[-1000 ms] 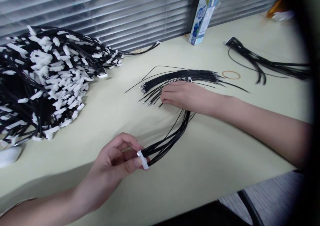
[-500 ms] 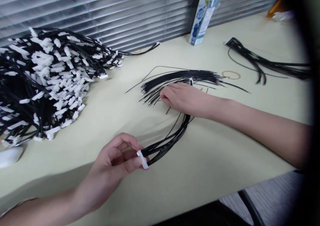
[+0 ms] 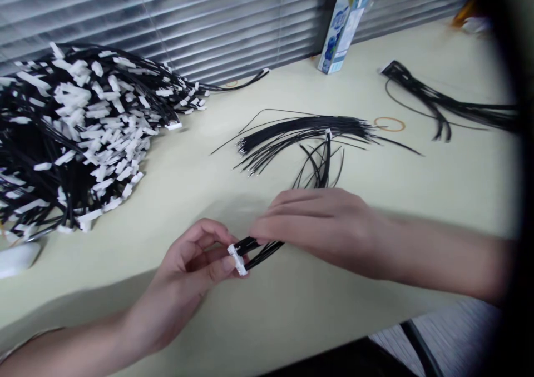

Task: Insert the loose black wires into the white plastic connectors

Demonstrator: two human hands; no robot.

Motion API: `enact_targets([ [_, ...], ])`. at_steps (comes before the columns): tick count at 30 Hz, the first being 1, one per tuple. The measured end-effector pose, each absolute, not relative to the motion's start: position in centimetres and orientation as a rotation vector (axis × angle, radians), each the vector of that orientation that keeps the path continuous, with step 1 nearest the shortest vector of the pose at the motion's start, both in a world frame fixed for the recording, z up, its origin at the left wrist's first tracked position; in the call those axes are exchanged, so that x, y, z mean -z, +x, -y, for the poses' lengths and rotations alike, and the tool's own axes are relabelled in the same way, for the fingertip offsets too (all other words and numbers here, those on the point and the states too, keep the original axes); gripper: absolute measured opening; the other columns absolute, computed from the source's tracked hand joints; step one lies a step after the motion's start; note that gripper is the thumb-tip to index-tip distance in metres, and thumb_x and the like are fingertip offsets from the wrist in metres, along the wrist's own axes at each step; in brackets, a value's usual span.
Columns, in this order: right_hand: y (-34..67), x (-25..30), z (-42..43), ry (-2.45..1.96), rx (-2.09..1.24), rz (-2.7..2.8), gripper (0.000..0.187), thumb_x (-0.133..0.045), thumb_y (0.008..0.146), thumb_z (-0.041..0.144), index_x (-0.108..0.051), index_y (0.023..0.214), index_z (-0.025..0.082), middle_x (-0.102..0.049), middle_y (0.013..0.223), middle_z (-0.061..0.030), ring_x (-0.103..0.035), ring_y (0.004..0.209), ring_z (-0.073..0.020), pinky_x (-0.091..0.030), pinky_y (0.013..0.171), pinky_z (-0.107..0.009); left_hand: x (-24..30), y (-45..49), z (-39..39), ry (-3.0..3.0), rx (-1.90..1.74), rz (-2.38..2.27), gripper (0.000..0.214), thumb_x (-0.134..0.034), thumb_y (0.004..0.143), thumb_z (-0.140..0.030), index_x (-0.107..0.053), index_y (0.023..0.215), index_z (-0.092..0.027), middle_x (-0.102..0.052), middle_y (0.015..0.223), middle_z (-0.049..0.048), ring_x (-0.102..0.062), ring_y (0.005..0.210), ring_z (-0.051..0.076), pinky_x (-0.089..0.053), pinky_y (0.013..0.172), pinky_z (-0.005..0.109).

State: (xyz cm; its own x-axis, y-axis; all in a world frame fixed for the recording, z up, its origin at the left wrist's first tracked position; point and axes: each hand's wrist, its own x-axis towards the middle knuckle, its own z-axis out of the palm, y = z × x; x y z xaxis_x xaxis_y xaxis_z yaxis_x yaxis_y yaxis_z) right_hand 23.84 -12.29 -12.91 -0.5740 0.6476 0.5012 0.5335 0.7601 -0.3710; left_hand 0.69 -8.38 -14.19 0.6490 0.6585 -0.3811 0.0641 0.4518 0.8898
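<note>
My left hand (image 3: pixel 192 279) pinches a white plastic connector (image 3: pixel 237 260) between thumb and fingers. Black wires (image 3: pixel 269 250) run from the connector under my right hand and on to the far side. My right hand (image 3: pixel 317 227) is over these wires, its fingers together and their tips close to the connector; whatever they hold is hidden. Beyond it, the harness's far end shows a small white connector (image 3: pixel 328 134) and loose wire ends. Behind that lies a bundle of loose black wires (image 3: pixel 304 127) with shiny metal terminals at their left ends.
At the left is a big heap of black wire harnesses (image 3: pixel 95 121) with white connectors, and a white mouse-like object (image 3: pixel 19 259). A drink carton (image 3: pixel 342 32) stands by the blinds (image 3: pixel 225 26). A rubber band (image 3: pixel 390 124) and another black harness (image 3: pixel 434 99) lie at the right.
My right hand has moved from the loose wire bundle toward me and left, over the wires beside the connector. My left hand keeps its hold, almost unmoved. The view has shifted slightly.
</note>
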Motion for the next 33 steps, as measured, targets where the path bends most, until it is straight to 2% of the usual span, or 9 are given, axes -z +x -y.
enact_targets([
  [4, 23.3, 12.7, 12.4, -0.879, -0.163, 2.359, 0.023, -0.040, 0.092, 0.006, -0.061, 0.086, 0.014, -0.061, 0.083, -0.0039, -0.051, 0.075, -0.0116, -0.044, 0.072, -0.024, 14.1, 0.6, 8.4, 1.055, -0.436, -0.801, 0.014, -0.064, 0.083, -0.015, -0.057, 0.091, -0.023, -0.060, 0.090, -0.0015, -0.058, 0.083, 0.010, -0.048, 0.074, 0.018],
  [7, 22.9, 12.8, 12.3, -0.916, -0.169, 2.326, 0.022, -0.044, 0.092, 0.012, -0.062, 0.080, 0.013, -0.058, 0.080, -0.0040, -0.048, 0.075, -0.0119, -0.043, 0.072, -0.025, 14.2, 0.6, 8.5, 1.054, -0.428, -0.790, 0.014, -0.062, 0.084, -0.015, -0.056, 0.093, -0.024, -0.059, 0.091, -0.0012, -0.058, 0.085, 0.010, -0.048, 0.075, 0.018],
  [10, 22.6, 12.9, 12.3, -0.959, -0.209, 2.313, 0.024, -0.043, 0.093, 0.016, -0.062, 0.080, 0.011, -0.058, 0.079, -0.0053, -0.047, 0.077, -0.0129, -0.042, 0.073, -0.025, 14.3, 0.5, 8.5, 1.060, -0.419, -0.777, 0.014, -0.061, 0.085, -0.016, -0.056, 0.094, -0.024, -0.060, 0.091, -0.0009, -0.058, 0.085, 0.011, -0.048, 0.076, 0.018],
  [20, 22.3, 12.7, 12.5, -0.979, -0.208, 2.323, 0.025, -0.042, 0.092, 0.014, -0.063, 0.079, 0.010, -0.057, 0.078, -0.0056, -0.046, 0.074, -0.0131, -0.042, 0.072, -0.025, 14.3, 0.5, 8.4, 1.040, -0.438, -0.780, 0.014, -0.062, 0.083, -0.014, -0.056, 0.093, -0.023, -0.058, 0.091, -0.0010, -0.058, 0.083, 0.010, -0.048, 0.073, 0.016],
  [33, 22.2, 12.9, 12.4, -0.953, -0.037, 2.380, 0.026, -0.043, 0.092, 0.014, -0.063, 0.076, 0.010, -0.057, 0.074, -0.0050, -0.046, 0.071, -0.0127, -0.043, 0.071, -0.027, 14.5, 0.6, 8.3, 1.056, -0.428, -0.777, 0.015, -0.061, 0.085, -0.014, -0.055, 0.095, -0.024, -0.060, 0.090, -0.0007, -0.058, 0.084, 0.011, -0.047, 0.076, 0.018],
])
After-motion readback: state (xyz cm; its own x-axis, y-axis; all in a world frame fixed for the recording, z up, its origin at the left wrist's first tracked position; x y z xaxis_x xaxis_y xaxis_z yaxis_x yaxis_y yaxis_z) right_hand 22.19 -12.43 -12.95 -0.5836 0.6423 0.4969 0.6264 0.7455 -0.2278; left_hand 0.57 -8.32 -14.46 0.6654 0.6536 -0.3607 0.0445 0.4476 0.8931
